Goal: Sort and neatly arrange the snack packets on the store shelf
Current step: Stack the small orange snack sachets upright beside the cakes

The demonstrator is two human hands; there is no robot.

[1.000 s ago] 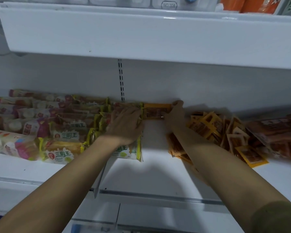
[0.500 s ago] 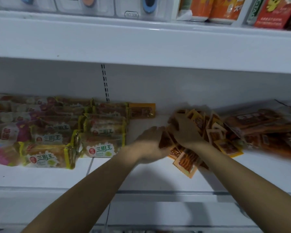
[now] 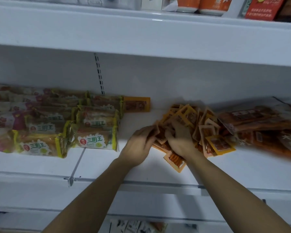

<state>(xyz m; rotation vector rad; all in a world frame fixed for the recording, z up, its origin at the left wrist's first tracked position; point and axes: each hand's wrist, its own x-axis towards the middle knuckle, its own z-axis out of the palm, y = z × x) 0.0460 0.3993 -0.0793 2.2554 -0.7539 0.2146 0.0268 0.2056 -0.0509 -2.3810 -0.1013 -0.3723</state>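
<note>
A loose heap of small orange snack packets (image 3: pixel 191 121) lies in the middle of the white shelf (image 3: pixel 107 163). My left hand (image 3: pixel 139 145) pinches packets at the heap's left edge. My right hand (image 3: pixel 181 142) lies on the heap with fingers curled round several packets. One orange packet (image 3: pixel 137 104) stands alone at the back wall, beside rows of yellow-edged bread packets (image 3: pixel 94 138) on the left. Larger brown snack bags (image 3: pixel 265 125) lie to the right of the heap.
Pink and purple bread packets (image 3: pixel 5 121) fill the shelf's far left. The upper shelf (image 3: pixel 141 31) overhangs close above, carrying orange and red boxes (image 3: pixel 262 7). A divider bracket (image 3: pixel 71 180) sits on the front rail. Bare shelf shows between the bread and the heap.
Both hands left the single orange packet at the back wall and moved right and forward onto the heap, where they now take hold of packets. The view shifted to the right.
</note>
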